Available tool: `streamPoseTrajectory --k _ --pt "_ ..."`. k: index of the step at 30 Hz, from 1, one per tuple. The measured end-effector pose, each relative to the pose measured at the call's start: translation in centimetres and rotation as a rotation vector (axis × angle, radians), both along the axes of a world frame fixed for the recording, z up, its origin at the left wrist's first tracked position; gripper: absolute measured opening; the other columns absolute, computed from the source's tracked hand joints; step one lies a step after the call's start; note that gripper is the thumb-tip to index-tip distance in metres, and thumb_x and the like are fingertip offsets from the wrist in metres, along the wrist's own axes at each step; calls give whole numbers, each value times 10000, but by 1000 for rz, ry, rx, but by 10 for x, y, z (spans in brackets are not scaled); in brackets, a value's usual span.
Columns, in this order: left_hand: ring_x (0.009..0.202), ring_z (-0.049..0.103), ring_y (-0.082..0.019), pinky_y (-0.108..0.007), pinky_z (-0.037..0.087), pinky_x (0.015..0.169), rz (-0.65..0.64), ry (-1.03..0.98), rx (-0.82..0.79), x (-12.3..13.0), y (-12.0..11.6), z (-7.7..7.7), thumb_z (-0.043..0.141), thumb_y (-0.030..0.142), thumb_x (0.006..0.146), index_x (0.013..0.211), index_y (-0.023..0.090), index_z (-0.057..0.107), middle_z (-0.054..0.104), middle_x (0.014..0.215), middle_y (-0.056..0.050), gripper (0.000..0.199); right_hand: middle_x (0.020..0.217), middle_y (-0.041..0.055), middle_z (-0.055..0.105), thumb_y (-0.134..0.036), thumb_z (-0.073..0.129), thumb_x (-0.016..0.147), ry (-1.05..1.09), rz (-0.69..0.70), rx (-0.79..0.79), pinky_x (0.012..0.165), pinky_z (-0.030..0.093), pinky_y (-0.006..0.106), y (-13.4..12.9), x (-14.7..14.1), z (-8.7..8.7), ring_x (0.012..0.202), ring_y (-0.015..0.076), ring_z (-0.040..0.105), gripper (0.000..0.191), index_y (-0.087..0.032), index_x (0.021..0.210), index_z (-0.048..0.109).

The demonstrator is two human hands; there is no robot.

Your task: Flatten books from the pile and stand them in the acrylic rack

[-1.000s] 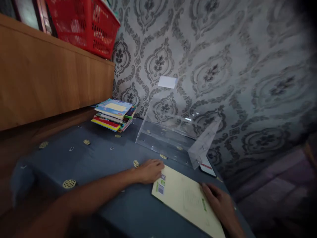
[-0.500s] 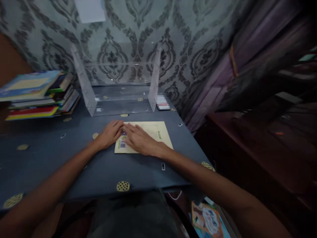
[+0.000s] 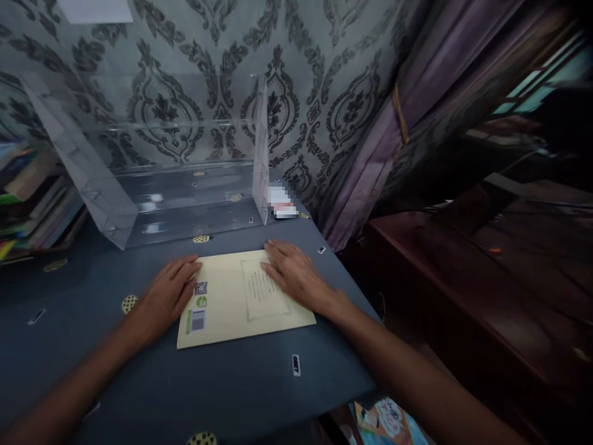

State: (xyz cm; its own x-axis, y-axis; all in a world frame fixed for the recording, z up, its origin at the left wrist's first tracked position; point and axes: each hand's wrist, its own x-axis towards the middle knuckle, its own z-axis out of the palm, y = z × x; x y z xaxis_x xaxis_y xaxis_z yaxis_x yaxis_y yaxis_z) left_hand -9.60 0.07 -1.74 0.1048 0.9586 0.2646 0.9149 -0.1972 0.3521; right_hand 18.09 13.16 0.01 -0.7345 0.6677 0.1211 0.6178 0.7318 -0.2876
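Booklet (image 3: 225,309), flat cream rect., lies on printed cloth (image 3: 241,386).

The left hand (image 3: 170,292) and the right hand (image 3: 296,275) are seen bare. The left forearm (image 3: 92,374) and the right forearm (image 3: 407,368) are shown uncovered and slender.

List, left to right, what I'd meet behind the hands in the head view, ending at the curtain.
Stack of books → clear stand → flat pixelated item → purple curtain.
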Motion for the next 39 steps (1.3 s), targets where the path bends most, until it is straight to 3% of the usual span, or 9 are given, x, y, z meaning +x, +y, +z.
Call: streamPoseTrajectory --k 9,19,29,39 --pt "1295 548 -286 -433 539 998 47 77 32 -5 -6 -13 336 407 1032 1377 265 536 522 1473 -80 423 1163 170 628 -256 507 982 168 14 87 972 500 464 7 0 -7 1111 287 571 281 -117 1186 641" --pt "1265 573 -299 -468 536 1001 33 68 59 -3 -6 -8 315 451 1029 1332 217 567 549 1434 -128 458 953 101 596 -243 529 970 174 -13 109 913 449 404 6 -4 -9 920 232 531 202 -130 1043 680" --pt "1317 525 -306 -480 501 1044 54 53 -22 -5 -8 -5 271 503 1023 1361 207 540 513 1466 -127 524 972 107 618 -236 549 967 200 -52 70 921 432 374 5 -5 -8 942 228 542 256 -98 1120 701" --pt "1297 547 -302 -483 490 1060 34 58 -3 -2 -9 -2 250 485 1021 1348 186 547 530 1451 -138 533 966 98 610 -256 534 965 225 -57 72 885 439 373 4 -4 -10 941 233 540 266 -136 1126 709"
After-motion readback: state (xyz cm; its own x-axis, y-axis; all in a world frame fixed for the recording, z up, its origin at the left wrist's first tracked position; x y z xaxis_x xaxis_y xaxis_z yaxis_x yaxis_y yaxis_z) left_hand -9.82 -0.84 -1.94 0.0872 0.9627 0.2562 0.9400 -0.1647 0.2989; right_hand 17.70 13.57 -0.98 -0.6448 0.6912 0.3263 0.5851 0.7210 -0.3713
